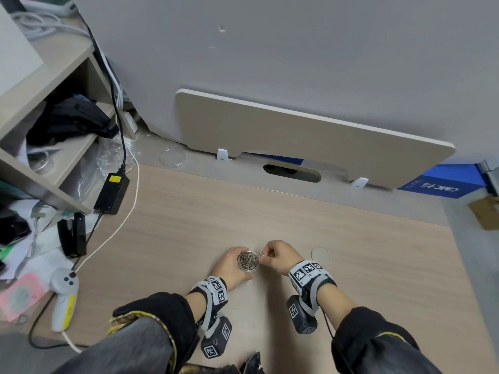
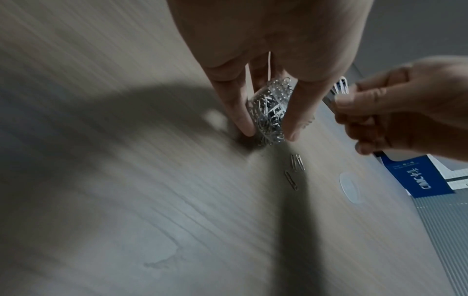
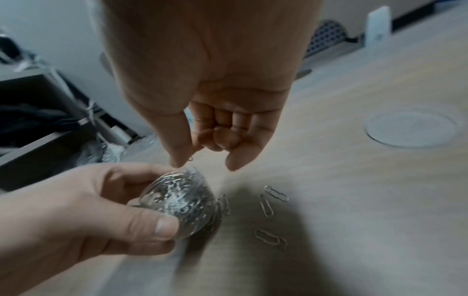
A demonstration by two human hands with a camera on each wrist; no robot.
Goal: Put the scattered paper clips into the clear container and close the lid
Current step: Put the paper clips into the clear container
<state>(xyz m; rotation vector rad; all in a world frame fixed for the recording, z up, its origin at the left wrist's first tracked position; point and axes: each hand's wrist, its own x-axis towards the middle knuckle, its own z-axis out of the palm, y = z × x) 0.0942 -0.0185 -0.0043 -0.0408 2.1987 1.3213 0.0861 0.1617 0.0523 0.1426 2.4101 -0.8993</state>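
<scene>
My left hand (image 1: 233,261) grips a small clear round container (image 1: 248,261) packed with silver paper clips, tilted just above the wooden table (image 1: 297,217). In the left wrist view the container (image 2: 271,112) sits between my fingertips. My right hand (image 1: 266,255) is at the container's right rim and pinches a few paper clips (image 2: 341,88) between thumb and fingers. Several loose paper clips (image 3: 266,205) lie on the table just right of the container (image 3: 177,202). The clear round lid (image 1: 320,256) lies flat on the table to the right of my right hand (image 3: 205,158).
A second clear dish (image 1: 172,157) sits at the table's back. A black power adapter (image 1: 112,193), a white cable (image 1: 127,220), a black stapler (image 1: 73,236) and a white controller (image 1: 64,298) lie on the left. A shelf (image 1: 54,125) stands behind them. The table's right edge (image 1: 459,265) is close.
</scene>
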